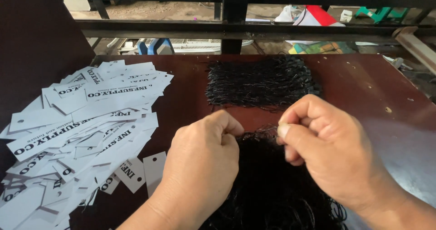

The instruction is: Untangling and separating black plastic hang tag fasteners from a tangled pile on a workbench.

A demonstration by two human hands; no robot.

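Pinching: both hands are working one thin black string loop [261, 131] pulled from the loose string pile [272, 189] in front of the person.
Left hand: left hand [202, 162] curled nearly into a fist, thumb and forefinger closed tight on one end of the loop.
Right hand: right hand [327, 148] with thumb and forefinger narrowed on the other end; remaining fingers folded in.
String location: loop spans the small gap between the two hands, just above the loose pile, near table centre.
Sorted strings: a flat, combed-out black bundle [263, 81] lies further back on the dark red table [390, 116], well apart from the hands.
Tags: heap of white paper hang tags [77, 125] with punched holes on the left side, no string visible through any of them.
Progress: my read is early. Tags look unstrung and the loose pile is large; can't tell how many loops are already separated.
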